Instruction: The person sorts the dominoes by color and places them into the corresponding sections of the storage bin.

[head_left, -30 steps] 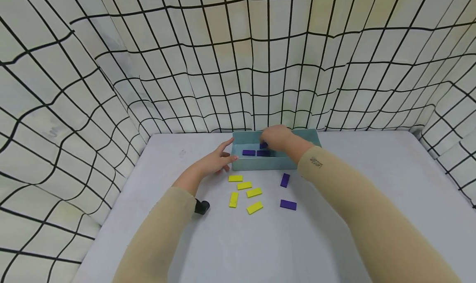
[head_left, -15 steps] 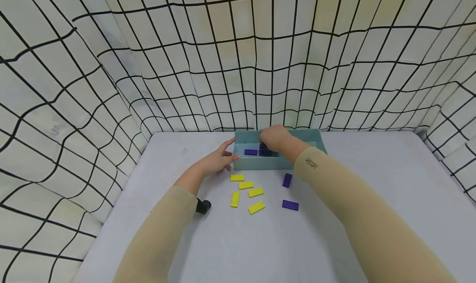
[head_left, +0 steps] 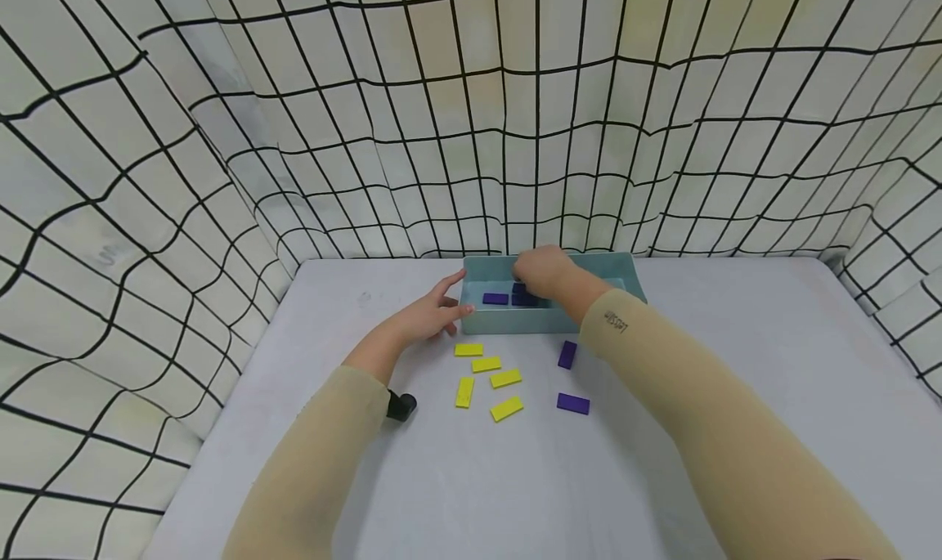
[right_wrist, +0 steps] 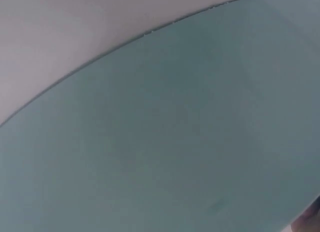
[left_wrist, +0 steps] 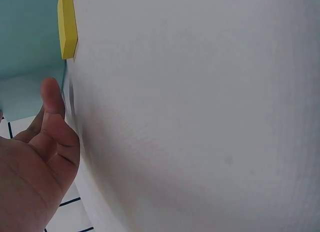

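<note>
Left hand: fingers spread, resting against tray end. Right hand inside; I can't tell whether fingers grip purple block beneath them. Hidden fingertips could nudge neighbouring block left of them; low sleeve could shove tray.

Looks like a small lab-style booth, can't pin down further; shows white counter boxed in on three sides by pale walls under black grid.
</note>
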